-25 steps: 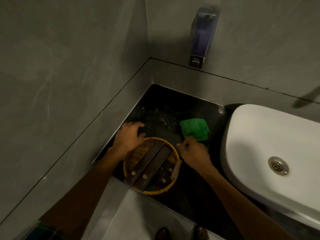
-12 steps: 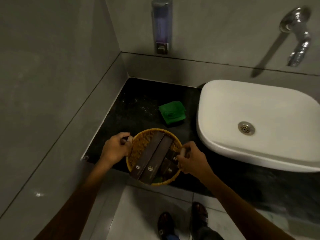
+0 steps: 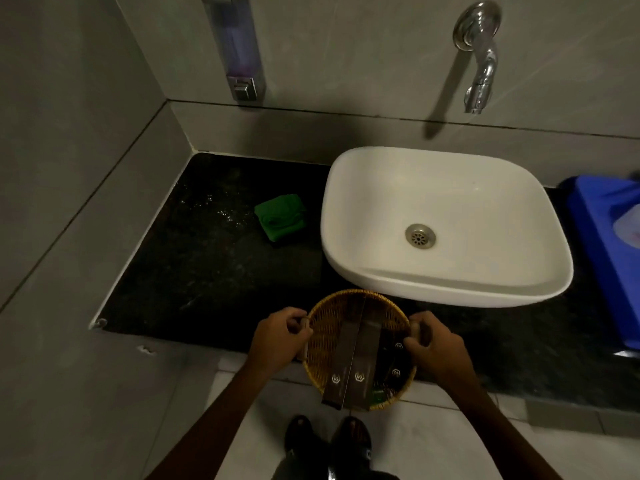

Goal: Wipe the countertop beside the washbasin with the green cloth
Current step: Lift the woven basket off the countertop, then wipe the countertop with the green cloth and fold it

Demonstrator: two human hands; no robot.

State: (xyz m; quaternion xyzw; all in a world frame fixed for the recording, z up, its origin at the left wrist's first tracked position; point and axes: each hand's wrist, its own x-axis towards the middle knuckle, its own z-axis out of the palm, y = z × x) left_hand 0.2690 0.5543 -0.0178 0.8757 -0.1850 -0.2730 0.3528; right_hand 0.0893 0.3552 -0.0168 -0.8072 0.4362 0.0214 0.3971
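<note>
A folded green cloth [image 3: 280,217] lies on the black countertop [image 3: 207,271], just left of the white washbasin [image 3: 446,289]. Water droplets glint on the counter left of the cloth. A round wicker basket [image 3: 323,327] with several dark flat packets in it is held at the counter's front edge, in front of the basin. My left hand [image 3: 277,341] grips its left rim and my right hand [image 3: 436,344] grips its right rim. Both hands are well in front of the cloth.
A soap dispenser [image 3: 239,46] hangs on the back wall above the counter. A chrome tap [image 3: 479,53] sticks out above the basin. A blue container [image 3: 602,251] sits at the right edge. Grey walls close the left side. My shoes [image 3: 329,441] show below.
Both hands closed on the basket's rims and carried it right and toward me, from the counter's left part to its front edge before the basin. The cloth stayed put.
</note>
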